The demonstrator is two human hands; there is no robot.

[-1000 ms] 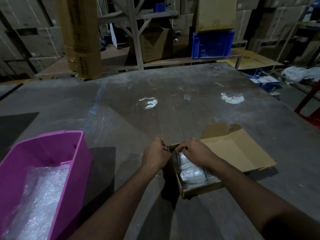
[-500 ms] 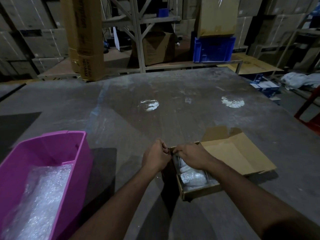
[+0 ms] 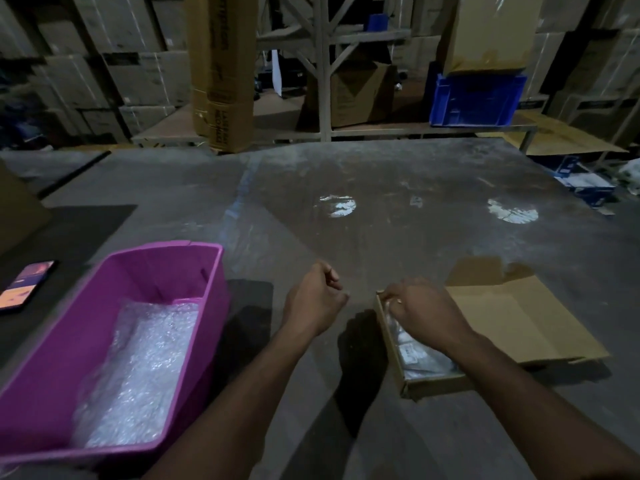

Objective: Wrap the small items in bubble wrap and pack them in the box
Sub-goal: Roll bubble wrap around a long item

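Bubble-wrapped items [image 3: 414, 355] lie inside the cardboard box [image 3: 433, 384] on the worktop [image 3: 381, 237]. Right grip [image 3: 424, 308] rests on them, fingers bent; actual hold cannot be told. Left grip [image 3: 315, 299] hangs curled and empty beside the box. Risk: pressing down may slide the unsteadied box.

A bin [image 3: 194, 306] holding bubble wrap [image 3: 138, 368] sits left of the box [image 3: 426, 384], a phone [image 3: 24, 284] farther left.

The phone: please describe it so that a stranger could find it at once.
On the grey table, a pink bin stands near the left edge. Left of the bin, on a dark patch, lies the phone. It alone is flat, with a lit screen.
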